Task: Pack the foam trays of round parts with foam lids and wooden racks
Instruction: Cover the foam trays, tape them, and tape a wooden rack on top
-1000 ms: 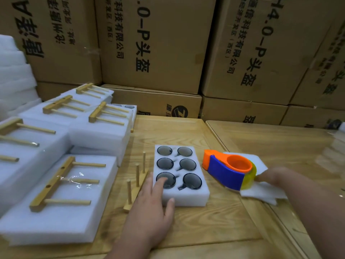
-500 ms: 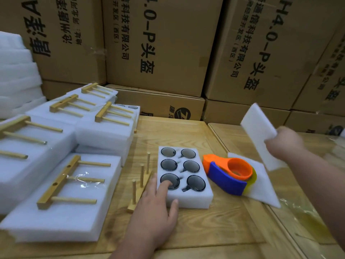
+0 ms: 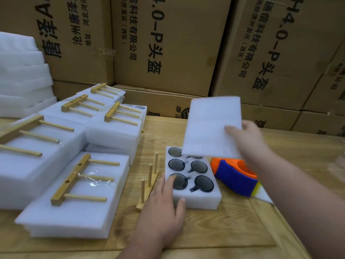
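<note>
**Foam lid held over tray**

Right hand [image 3: 244, 139] reaching in from the right, pinching foam lid [image 3: 212, 128] tilted above far end of foam tray [image 3: 196, 199]. Left hand [image 3: 164, 208] flat, fingers spread, pressing tray's near corner on bench [image 3: 224, 230], beside upright wooden rack [image 3: 149, 182].

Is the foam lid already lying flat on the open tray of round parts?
No: the right hand holds the foam lid tilted in the air above the tray, whose round parts mostly show.
</note>
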